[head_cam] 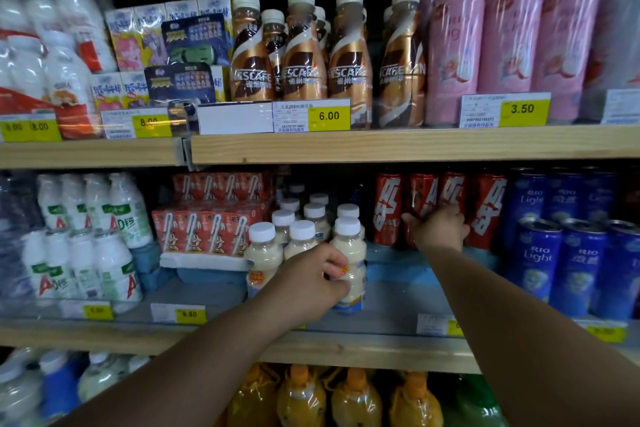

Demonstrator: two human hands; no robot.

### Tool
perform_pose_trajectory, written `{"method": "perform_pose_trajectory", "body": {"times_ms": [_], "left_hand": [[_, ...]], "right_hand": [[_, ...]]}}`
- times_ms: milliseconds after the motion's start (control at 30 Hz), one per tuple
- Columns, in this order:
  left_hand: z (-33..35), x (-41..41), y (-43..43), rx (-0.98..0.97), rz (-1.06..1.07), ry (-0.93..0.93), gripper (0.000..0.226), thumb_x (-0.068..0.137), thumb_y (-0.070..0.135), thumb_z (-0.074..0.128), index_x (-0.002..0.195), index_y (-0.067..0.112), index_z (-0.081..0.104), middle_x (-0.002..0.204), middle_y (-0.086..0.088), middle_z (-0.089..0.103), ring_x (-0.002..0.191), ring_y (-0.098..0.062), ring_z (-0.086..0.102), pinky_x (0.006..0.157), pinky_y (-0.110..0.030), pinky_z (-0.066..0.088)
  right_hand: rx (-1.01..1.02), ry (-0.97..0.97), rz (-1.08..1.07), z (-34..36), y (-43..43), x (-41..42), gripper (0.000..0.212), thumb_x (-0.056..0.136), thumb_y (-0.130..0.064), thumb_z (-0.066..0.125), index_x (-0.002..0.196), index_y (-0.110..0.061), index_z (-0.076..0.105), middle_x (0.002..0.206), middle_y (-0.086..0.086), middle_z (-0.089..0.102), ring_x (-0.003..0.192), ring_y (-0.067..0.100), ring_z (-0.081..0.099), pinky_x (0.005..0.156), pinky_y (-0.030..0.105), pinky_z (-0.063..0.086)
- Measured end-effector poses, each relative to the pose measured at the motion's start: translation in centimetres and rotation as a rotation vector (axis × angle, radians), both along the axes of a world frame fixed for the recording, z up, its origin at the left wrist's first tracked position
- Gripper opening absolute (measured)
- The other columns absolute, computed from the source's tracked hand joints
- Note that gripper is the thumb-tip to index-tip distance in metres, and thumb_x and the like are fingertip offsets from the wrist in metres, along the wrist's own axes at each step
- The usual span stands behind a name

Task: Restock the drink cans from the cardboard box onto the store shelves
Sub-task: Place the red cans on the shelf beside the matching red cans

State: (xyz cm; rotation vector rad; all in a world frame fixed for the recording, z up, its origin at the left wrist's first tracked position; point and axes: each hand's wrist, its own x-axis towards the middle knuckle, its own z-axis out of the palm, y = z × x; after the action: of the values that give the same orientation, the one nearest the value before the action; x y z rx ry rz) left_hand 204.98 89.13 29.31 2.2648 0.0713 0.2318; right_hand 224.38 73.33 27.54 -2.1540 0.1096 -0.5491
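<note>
A placing step is judged to be in hand on the middle shelf [346,350]. A red can [424,208], tall with white lettering, is being gripped by the right hand [438,227], fingers clamped round its lower body within the row of like cans. A cream bottle [349,253] at the shelf front is being clasped by the left hand [311,282], fingers curled on it. The cardboard box is not being shown. Next, release and squaring of the can are judged to be called for.
</note>
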Motion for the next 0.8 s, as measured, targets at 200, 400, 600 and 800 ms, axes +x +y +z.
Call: {"method": "perform_pose_trajectory", "body": {"times_ms": [200,400,600,800], "left_hand": [[0.0,0.9,-2.7,-0.023,-0.043,0.018,0.023,0.084,0.022,0.058,0.107,0.025,0.058,0.1,0.007,0.063,0.08,-0.012,0.063,0.075,-0.029,0.054],[-0.9,3.5,-9.1,-0.108,-0.085,0.008,0.017,0.084,0.014,0.058,0.072,0.027,0.06,0.076,0.001,0.069,0.07,-0.014,0.066,0.078,-0.033,0.054],[-5.5,5.5,-19.9,-0.262,-0.224,0.108,0.025,0.089,0.005,0.051,0.069,0.021,0.056,0.067,0.0,0.064,0.054,-0.006,0.061,0.059,-0.022,0.046],[-13.4,5.6,-33.2,-0.201,-0.462,0.24,0.016,0.081,0.013,0.066,0.074,0.021,0.055,0.073,-0.004,0.065,0.066,-0.016,0.06,0.068,-0.029,0.05]], "right_hand": [[0.193,-0.001,0.106,-1.4,-4.1,-2.5,0.05,0.073,-0.042,0.074,0.102,-0.007,0.055,0.1,0.009,0.063,0.1,0.031,0.059,0.078,0.03,0.048],[0.083,-0.062,0.253,-1.2,-11.0,-9.0,0.01,0.084,-0.018,0.064,0.075,-0.017,0.058,0.078,0.004,0.064,0.077,0.02,0.06,0.072,0.028,0.046],[0.034,0.017,0.192,-4.8,-21.0,-14.0,0.027,0.08,-0.017,0.068,0.062,-0.026,0.05,0.05,-0.013,0.058,0.049,-0.006,0.056,0.056,0.016,0.038],[-0.036,0.232,-0.02,-12.5,-35.0,-19.7,0.023,0.08,-0.03,0.069,0.069,-0.022,0.05,0.061,-0.01,0.052,0.058,0.011,0.051,0.05,0.023,0.036]]}}
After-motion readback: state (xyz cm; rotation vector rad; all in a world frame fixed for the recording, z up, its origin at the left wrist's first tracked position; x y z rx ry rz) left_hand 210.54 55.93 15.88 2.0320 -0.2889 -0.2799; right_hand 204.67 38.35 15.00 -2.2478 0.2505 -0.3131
